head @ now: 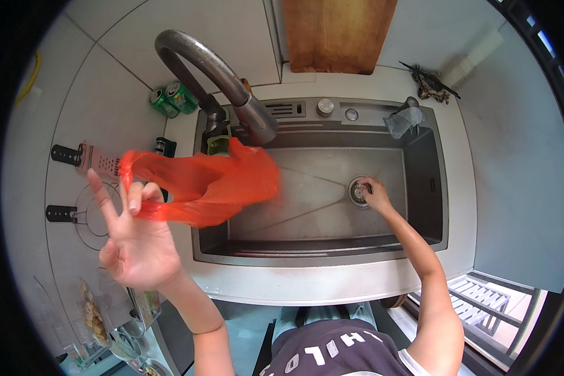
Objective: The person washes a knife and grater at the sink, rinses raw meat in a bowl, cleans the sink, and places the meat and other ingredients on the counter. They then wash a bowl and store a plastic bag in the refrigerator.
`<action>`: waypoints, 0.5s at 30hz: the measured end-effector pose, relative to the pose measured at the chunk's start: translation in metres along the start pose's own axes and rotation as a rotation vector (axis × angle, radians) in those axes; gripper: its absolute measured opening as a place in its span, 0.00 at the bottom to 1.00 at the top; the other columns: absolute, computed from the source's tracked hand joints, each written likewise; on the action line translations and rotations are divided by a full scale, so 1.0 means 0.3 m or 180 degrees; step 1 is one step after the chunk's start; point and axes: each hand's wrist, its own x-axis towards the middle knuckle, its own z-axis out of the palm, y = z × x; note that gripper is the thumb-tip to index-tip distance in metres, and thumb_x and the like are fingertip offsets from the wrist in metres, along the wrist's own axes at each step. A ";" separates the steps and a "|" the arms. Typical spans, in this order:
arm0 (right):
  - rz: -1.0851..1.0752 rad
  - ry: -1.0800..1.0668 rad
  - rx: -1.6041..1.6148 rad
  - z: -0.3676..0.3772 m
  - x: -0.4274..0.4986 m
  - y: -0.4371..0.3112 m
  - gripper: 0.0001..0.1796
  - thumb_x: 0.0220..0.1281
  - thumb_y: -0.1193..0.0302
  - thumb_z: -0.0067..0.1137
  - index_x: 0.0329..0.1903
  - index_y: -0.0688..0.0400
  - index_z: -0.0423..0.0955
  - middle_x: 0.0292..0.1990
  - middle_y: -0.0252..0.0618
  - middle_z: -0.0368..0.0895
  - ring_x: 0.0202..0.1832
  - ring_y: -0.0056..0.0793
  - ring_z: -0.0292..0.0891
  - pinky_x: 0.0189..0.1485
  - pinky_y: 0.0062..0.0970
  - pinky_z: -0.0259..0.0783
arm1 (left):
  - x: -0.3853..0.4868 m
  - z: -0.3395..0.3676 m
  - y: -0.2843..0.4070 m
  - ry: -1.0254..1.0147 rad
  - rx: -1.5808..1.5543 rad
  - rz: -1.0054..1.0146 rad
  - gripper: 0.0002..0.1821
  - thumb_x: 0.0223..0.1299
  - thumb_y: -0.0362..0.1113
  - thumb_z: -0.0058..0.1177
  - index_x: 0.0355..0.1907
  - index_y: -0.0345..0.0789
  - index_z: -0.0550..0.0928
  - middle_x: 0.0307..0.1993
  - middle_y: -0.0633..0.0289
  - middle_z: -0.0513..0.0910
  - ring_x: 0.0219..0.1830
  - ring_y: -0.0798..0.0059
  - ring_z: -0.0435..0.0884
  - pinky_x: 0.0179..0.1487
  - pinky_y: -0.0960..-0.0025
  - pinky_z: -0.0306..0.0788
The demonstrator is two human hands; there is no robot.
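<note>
My left hand is raised at the left of the sink and holds a thin red plastic bag by its edge, between bent fingers. The bag hangs out over the left part of the stainless steel sink, its mouth partly spread. One finger of this hand points up, apart from the bag. My right hand reaches down into the sink, its fingertips at the drain strainer. Whether they grip the strainer cannot be made out.
A pull-down faucet arches over the sink's back left. Two green cans stand behind it. A wooden cutting board leans at the back. A mesh bag hangs at the back right rim. A grater hangs on the left wall.
</note>
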 end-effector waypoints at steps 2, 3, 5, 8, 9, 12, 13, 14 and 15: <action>0.0451 -0.0308 -0.0442 0.012 0.019 0.087 0.12 0.46 0.72 0.52 0.37 0.57 0.75 0.36 0.44 0.76 0.37 0.37 0.73 0.43 0.29 0.68 | 0.002 0.019 -0.014 -0.0002 0.0093 0.0028 0.45 0.37 0.37 0.50 0.61 0.30 0.48 0.33 0.58 0.64 0.34 0.72 0.63 0.62 0.61 0.48; 0.0312 -0.0312 -0.0335 0.032 0.034 0.121 0.12 0.45 0.74 0.51 0.37 0.58 0.75 0.35 0.43 0.76 0.36 0.35 0.74 0.41 0.28 0.68 | 0.005 0.020 -0.020 -0.0014 0.0010 -0.0035 0.45 0.37 0.37 0.50 0.61 0.30 0.48 0.32 0.59 0.64 0.34 0.72 0.63 0.64 0.59 0.45; 0.0430 -0.0351 -0.0309 0.080 0.061 0.177 0.13 0.44 0.77 0.50 0.37 0.59 0.74 0.33 0.42 0.78 0.35 0.31 0.74 0.39 0.26 0.69 | 0.016 0.011 -0.019 -0.0031 0.0078 0.0001 0.45 0.37 0.37 0.50 0.61 0.30 0.47 0.32 0.58 0.64 0.34 0.72 0.63 0.66 0.57 0.42; -0.0007 -0.0052 -0.0792 0.173 0.121 0.219 0.12 0.40 0.78 0.51 0.33 0.60 0.76 0.29 0.43 0.77 0.34 0.35 0.74 0.39 0.29 0.70 | 0.026 -0.018 -0.007 -0.0002 0.0137 0.0029 0.45 0.38 0.37 0.50 0.61 0.29 0.47 0.31 0.58 0.64 0.33 0.73 0.64 0.67 0.56 0.41; -0.0061 0.0065 -0.0923 0.211 0.137 0.219 0.12 0.39 0.78 0.51 0.32 0.60 0.76 0.29 0.43 0.77 0.34 0.36 0.74 0.39 0.29 0.70 | 0.025 -0.028 -0.002 -0.0043 0.0096 0.0000 0.45 0.38 0.37 0.51 0.61 0.29 0.47 0.30 0.59 0.64 0.33 0.73 0.64 0.66 0.56 0.41; 0.0240 0.0082 -0.0517 0.335 0.164 0.187 0.11 0.37 0.80 0.52 0.30 0.60 0.76 0.30 0.46 0.76 0.34 0.40 0.73 0.39 0.30 0.70 | 0.008 -0.054 0.020 -0.0092 0.0118 -0.0037 0.45 0.39 0.37 0.51 0.62 0.30 0.46 0.37 0.54 0.65 0.32 0.75 0.64 0.66 0.57 0.42; 0.0217 0.0165 -0.0298 0.386 0.168 0.164 0.11 0.36 0.81 0.51 0.29 0.60 0.76 0.31 0.46 0.76 0.34 0.42 0.72 0.39 0.31 0.69 | -0.007 -0.062 0.026 -0.0045 0.0228 -0.0041 0.45 0.39 0.36 0.51 0.62 0.31 0.45 0.41 0.52 0.64 0.32 0.75 0.64 0.66 0.57 0.43; 0.0353 0.0245 -0.0103 0.441 0.165 0.137 0.11 0.36 0.81 0.51 0.29 0.60 0.76 0.31 0.47 0.75 0.33 0.43 0.72 0.38 0.32 0.69 | -0.030 -0.071 0.032 0.0009 0.0219 -0.0067 0.45 0.40 0.36 0.51 0.62 0.31 0.45 0.45 0.49 0.63 0.31 0.76 0.65 0.66 0.57 0.43; -0.0247 0.0419 -0.0208 0.494 0.164 0.107 0.10 0.36 0.81 0.51 0.28 0.60 0.75 0.30 0.46 0.75 0.33 0.43 0.71 0.38 0.32 0.69 | -0.052 -0.082 0.036 0.0056 0.0204 -0.0090 0.46 0.40 0.36 0.51 0.63 0.32 0.44 0.49 0.47 0.62 0.30 0.77 0.65 0.66 0.58 0.43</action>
